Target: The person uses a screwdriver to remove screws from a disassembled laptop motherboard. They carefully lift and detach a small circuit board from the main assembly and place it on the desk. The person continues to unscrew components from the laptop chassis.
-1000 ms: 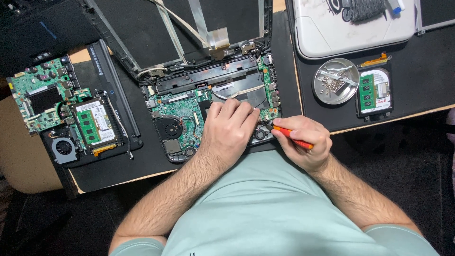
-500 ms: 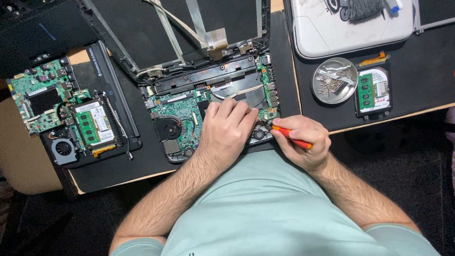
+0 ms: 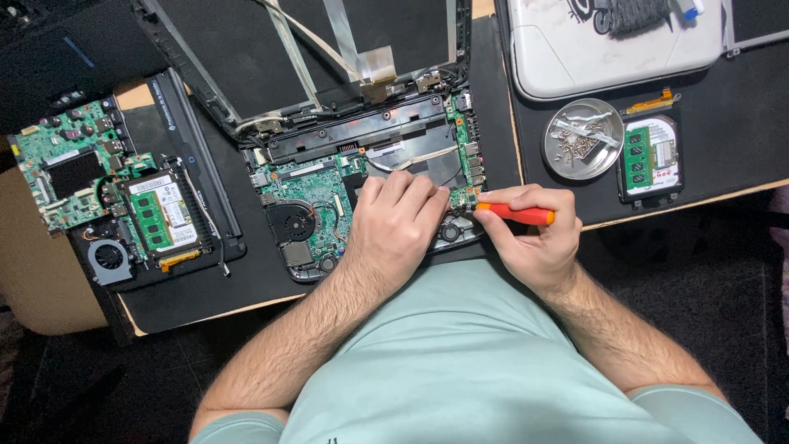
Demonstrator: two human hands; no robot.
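An opened laptop base [image 3: 288,263] lies on the black mat, its green motherboard [image 3: 316,185] and round fan [image 3: 289,222] exposed. My left hand [image 3: 399,226] rests flat on the right part of the board, fingers together, holding nothing. My right hand [image 3: 534,238] grips a red-orange screwdriver [image 3: 516,215] that lies nearly level, its tip pointing left at the board's right edge near the side ports [image 3: 462,197]. The tip itself is hidden between my two hands.
A second motherboard [image 3: 70,173] with a memory stick and small fan [image 3: 108,255] lies at the left. A round metal dish [image 3: 582,138] of screws, a drive with a memory stick [image 3: 649,158] and a white laptop lid [image 3: 608,45] are at the right.
The screwdriver has tilted from slanting down-right to nearly level, and my right hand has shifted slightly up. My left hand stays on the board.
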